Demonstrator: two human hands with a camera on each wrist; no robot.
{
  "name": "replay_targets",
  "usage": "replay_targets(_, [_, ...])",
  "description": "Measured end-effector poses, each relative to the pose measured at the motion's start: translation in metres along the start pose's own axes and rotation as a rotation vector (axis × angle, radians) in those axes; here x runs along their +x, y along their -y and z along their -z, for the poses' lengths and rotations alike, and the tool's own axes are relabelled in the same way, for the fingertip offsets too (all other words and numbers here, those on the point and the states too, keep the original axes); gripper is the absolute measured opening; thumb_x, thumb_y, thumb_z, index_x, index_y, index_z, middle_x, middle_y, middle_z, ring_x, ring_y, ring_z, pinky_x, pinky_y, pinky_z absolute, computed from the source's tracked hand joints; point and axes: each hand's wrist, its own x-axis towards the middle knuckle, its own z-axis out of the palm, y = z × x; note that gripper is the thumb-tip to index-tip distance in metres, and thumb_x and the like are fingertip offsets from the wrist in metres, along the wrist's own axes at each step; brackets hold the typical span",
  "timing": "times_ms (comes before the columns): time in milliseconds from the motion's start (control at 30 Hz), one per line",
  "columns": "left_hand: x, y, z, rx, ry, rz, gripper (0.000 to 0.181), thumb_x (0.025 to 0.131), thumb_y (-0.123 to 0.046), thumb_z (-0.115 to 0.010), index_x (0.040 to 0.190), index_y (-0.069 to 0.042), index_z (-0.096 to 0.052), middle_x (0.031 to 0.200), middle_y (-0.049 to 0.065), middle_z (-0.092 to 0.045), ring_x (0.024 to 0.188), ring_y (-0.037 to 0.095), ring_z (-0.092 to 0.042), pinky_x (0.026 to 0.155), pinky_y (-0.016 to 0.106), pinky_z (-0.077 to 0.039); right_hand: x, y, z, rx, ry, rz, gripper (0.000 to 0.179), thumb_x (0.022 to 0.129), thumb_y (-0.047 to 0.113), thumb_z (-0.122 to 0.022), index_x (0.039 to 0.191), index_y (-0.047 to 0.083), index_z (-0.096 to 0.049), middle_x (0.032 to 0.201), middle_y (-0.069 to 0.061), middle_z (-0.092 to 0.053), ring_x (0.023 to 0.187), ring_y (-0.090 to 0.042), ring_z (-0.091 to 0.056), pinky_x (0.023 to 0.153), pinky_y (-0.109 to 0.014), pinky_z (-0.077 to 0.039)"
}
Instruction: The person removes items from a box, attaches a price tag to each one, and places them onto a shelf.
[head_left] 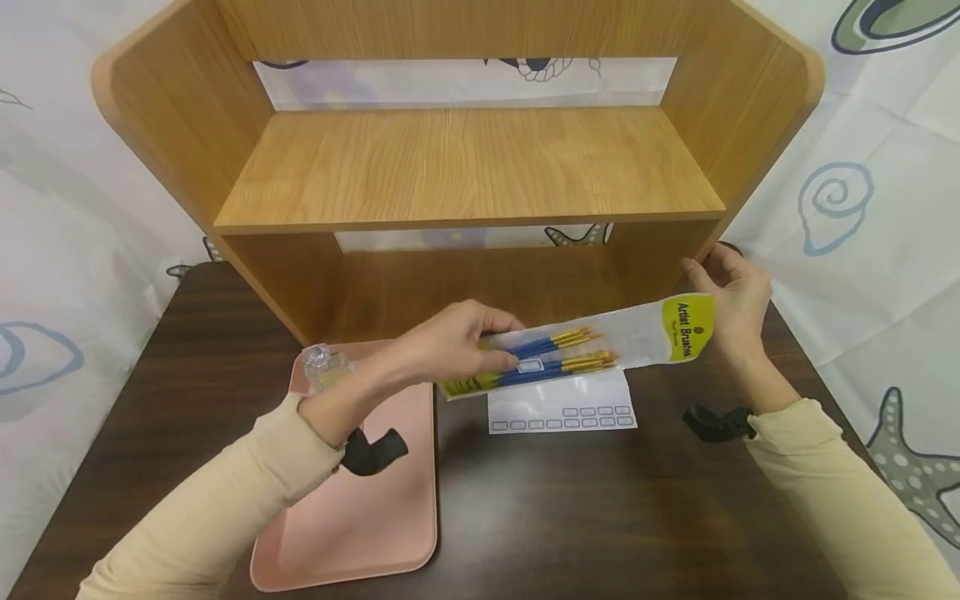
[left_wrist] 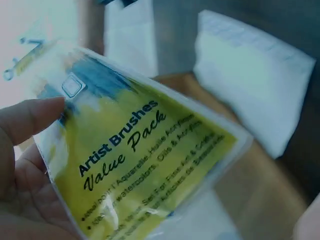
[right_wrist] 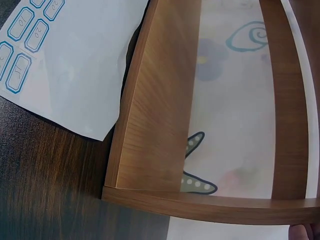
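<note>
My left hand (head_left: 457,340) pinches a clear pack of artist brushes (head_left: 551,354) by its yellow lower end, thumb on top near a small blue-bordered label (left_wrist: 73,86). Blue handles and gold ferrules show through the plastic, and the pack slants up toward the right. At the wooden shelf unit (head_left: 472,162), my right hand (head_left: 738,292) grips the lower front edge of the right side panel. Its fingertips (right_wrist: 299,232) show at the panel's outer side in the right wrist view. The far end of the pack overlaps this hand in the head view.
A pink tray (head_left: 367,533) lies on the dark table (head_left: 585,508) at the left, with a clear plastic-wrapped item (head_left: 324,363) at its back, partly behind the left forearm. Below the pack is a white label sheet (head_left: 562,408), close to the shelf's front edge.
</note>
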Motion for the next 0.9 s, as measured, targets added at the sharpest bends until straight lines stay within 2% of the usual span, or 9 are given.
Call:
replay_targets(100, [0.006,-0.018,0.019,0.003,-0.050,0.000,0.023,0.088,-0.011,-0.065,0.111,-0.007,-0.067,0.096,0.005,-0.072,0.079,0.013,-0.067,0.071,0.027,-0.054,0.001,-0.003,-0.002,0.017,-0.032,0.046,0.009,0.083,0.000,-0.064,0.086,-0.003,-0.071,0.069,0.026,-0.059,0.059,0.004,-0.049,0.054,-0.011,-0.036])
replay_targets(200, [0.014,-0.035,0.037,0.030,-0.129,-0.026,0.023,0.087,-0.011,-0.066,0.110,-0.008,-0.065,0.099,0.005,-0.070,0.081,0.015,-0.067,0.071,0.028,-0.054,0.001,-0.005,-0.003,0.000,-0.052,0.052,0.007,0.082,0.001,-0.066,0.085,-0.002,-0.071,0.067,0.028,-0.059,0.059,0.005,-0.048,0.055,-0.011,-0.036])
replay_targets(300, [0.025,-0.049,0.052,0.079,-0.220,-0.069,0.022,0.086,-0.009,-0.068,0.106,-0.006,-0.062,0.103,0.007,-0.069,0.087,0.017,-0.065,0.076,0.030,-0.053,0.000,-0.005,-0.004,-0.006,-0.044,0.023,0.013,0.084,0.005,-0.067,0.094,-0.001,-0.072,0.076,0.017,-0.067,0.066,0.008,-0.053,0.061,-0.010,-0.040])
replay_targets(433, [0.036,-0.062,0.068,0.121,-0.307,-0.124,0.019,0.087,-0.007,-0.066,0.105,-0.002,-0.062,0.106,0.011,-0.068,0.091,0.019,-0.065,0.080,0.032,-0.052,-0.003,-0.004,-0.004,-0.015,-0.040,0.013,0.017,0.084,0.007,-0.068,0.098,-0.002,-0.072,0.082,0.002,-0.071,0.068,0.009,-0.054,0.062,-0.010,-0.040])
replay_targets(500, [0.039,-0.067,0.074,0.164,-0.344,-0.151,0.019,0.088,-0.007,-0.065,0.106,-0.002,-0.063,0.106,0.010,-0.069,0.092,0.018,-0.065,0.081,0.030,-0.052,-0.004,-0.003,-0.004,-0.014,-0.042,0.014,0.018,0.084,0.007,-0.068,0.100,-0.001,-0.072,0.085,0.001,-0.071,0.069,0.009,-0.055,0.063,-0.009,-0.041])
replay_targets(600, [0.043,-0.075,0.082,0.303,-0.398,-0.164,0.017,0.088,-0.012,-0.065,0.104,-0.004,-0.066,0.105,0.008,-0.069,0.090,0.015,-0.064,0.079,0.027,-0.051,-0.004,-0.004,-0.005,-0.013,-0.043,0.018,0.019,0.084,0.008,-0.068,0.101,-0.001,-0.071,0.086,0.003,-0.070,0.070,0.010,-0.056,0.064,-0.008,-0.042])
replay_targets(733, [0.050,-0.082,0.089,0.446,-0.430,-0.132,0.014,0.089,-0.016,-0.065,0.100,-0.008,-0.067,0.103,0.004,-0.070,0.086,0.013,-0.062,0.075,0.026,-0.046,-0.004,-0.006,-0.005,-0.016,-0.046,0.013,0.019,0.084,0.009,-0.069,0.101,0.000,-0.071,0.087,0.000,-0.070,0.070,0.011,-0.056,0.065,-0.007,-0.042])
replay_targets(900, [0.060,-0.081,0.091,0.512,-0.405,-0.072,0.014,0.090,-0.020,-0.064,0.101,-0.012,-0.067,0.102,0.001,-0.069,0.083,0.012,-0.060,0.076,0.026,-0.044,-0.004,-0.007,-0.006,-0.007,-0.038,0.014,0.020,0.084,0.006,-0.068,0.102,-0.003,-0.070,0.093,-0.016,-0.071,0.070,0.012,-0.055,0.065,-0.006,-0.042])
